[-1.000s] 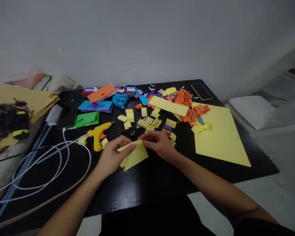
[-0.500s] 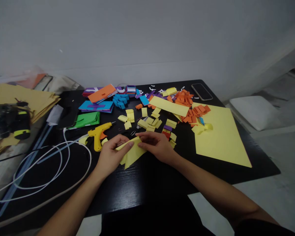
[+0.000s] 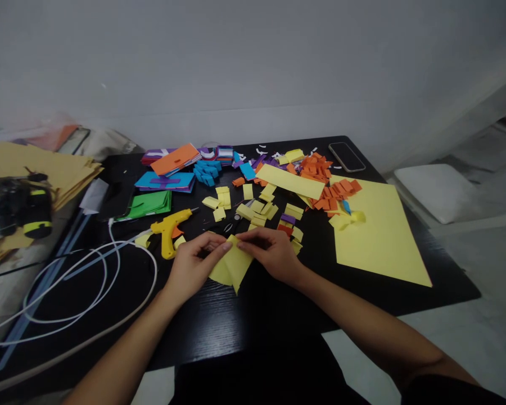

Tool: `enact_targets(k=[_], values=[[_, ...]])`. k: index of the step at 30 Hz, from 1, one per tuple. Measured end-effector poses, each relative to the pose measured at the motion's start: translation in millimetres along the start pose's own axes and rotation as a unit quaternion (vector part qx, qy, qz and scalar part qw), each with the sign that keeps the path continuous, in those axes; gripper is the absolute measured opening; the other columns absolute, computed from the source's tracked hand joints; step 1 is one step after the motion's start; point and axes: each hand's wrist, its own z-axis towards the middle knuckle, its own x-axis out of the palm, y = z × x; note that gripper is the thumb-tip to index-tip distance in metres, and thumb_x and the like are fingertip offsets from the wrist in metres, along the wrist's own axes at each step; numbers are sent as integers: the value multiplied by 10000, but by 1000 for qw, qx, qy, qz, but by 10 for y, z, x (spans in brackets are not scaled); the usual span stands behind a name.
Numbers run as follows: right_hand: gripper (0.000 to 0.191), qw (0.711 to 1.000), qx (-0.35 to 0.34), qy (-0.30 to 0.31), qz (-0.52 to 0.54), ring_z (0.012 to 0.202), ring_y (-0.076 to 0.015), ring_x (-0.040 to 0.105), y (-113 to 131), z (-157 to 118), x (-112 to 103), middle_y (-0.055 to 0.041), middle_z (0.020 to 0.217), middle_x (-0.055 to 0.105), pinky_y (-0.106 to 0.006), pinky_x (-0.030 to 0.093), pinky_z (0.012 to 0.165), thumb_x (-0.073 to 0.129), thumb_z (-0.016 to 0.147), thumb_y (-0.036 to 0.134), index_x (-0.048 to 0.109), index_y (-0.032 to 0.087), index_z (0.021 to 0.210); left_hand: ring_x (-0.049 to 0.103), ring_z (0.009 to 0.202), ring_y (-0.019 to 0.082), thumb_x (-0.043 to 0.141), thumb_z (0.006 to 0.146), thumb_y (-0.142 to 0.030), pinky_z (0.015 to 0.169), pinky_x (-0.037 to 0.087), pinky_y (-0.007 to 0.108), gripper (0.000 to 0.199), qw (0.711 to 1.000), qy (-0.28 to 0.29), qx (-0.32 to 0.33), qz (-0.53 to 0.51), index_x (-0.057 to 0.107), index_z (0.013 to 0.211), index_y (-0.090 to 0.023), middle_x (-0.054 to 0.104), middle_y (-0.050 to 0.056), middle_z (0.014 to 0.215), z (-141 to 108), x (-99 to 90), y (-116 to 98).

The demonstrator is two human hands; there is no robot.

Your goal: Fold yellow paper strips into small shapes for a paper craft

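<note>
Both hands pinch a folded yellow paper (image 3: 235, 265) above the front middle of the black table (image 3: 274, 315). My left hand (image 3: 195, 263) grips its top edge from the left, thumb on top. From the right, my right hand (image 3: 270, 251) holds the same edge with thumb and fingers. The paper's lower part hangs in pointed flaps. Just behind the hands lie small folded yellow pieces (image 3: 259, 211) and dark-handled scissors (image 3: 227, 227), partly hidden. A yellow glue gun (image 3: 168, 230) rests beside my left hand.
Orange folded pieces (image 3: 316, 169), blue pieces (image 3: 206, 171) and stacked coloured papers (image 3: 164, 183) lie at the back. A large yellow sheet (image 3: 379, 230) covers the right side, near a phone (image 3: 346, 157). White cables (image 3: 96, 306) loop across the left.
The held yellow paper has turned, its lower point swinging to the right. Both hands have kept nearly the same place, with the fingertips slightly shifted on the paper.
</note>
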Motion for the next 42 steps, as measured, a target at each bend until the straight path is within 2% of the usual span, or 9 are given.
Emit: enact_targets(k=[10, 20, 26, 31, 42], values=[[142, 999, -29, -14, -38, 849, -198, 764, 39, -14, 5, -31, 926, 817, -324, 605, 777, 760, 871, 332, 816, 245, 967, 574, 590, 117, 733, 860, -426, 537, 448, 216, 246, 999, -27, 16, 9, 723, 821, -183, 670, -5, 676, -29, 53, 1], [138, 1000, -13, -6, -11, 813, -185, 754, 54, -14, 12, -33, 899, 810, -310, 602, 749, 771, 851, 328, 805, 228, 940, 552, 592, 115, 744, 854, -387, 552, 430, 221, 207, 999, -29, 18, 10, 730, 810, -185, 656, -11, 664, -17, 50, -8], [198, 1000, -9, -25, 10, 797, -173, 744, 35, -24, 37, -37, 889, 794, -302, 611, 744, 799, 821, 355, 767, 214, 957, 529, 581, 118, 733, 854, -423, 540, 415, 224, 245, 999, -42, 12, 4, 718, 799, -184, 641, -11, 657, -22, 47, 9], [197, 1000, -1, -16, 18, 807, -172, 744, 20, -27, 44, -31, 895, 795, -305, 612, 753, 807, 814, 349, 774, 224, 963, 508, 571, 116, 716, 870, -420, 526, 396, 218, 240, 999, -49, 9, 1, 710, 806, -189, 615, -21, 636, -22, 45, 17], [181, 999, -29, -31, -33, 713, -175, 720, 28, -41, 28, -38, 856, 810, -289, 569, 637, 812, 808, 333, 827, 231, 956, 520, 590, 119, 715, 873, -426, 546, 403, 221, 243, 999, -35, -11, -25, 719, 854, -183, 627, -17, 662, -23, 41, 11]])
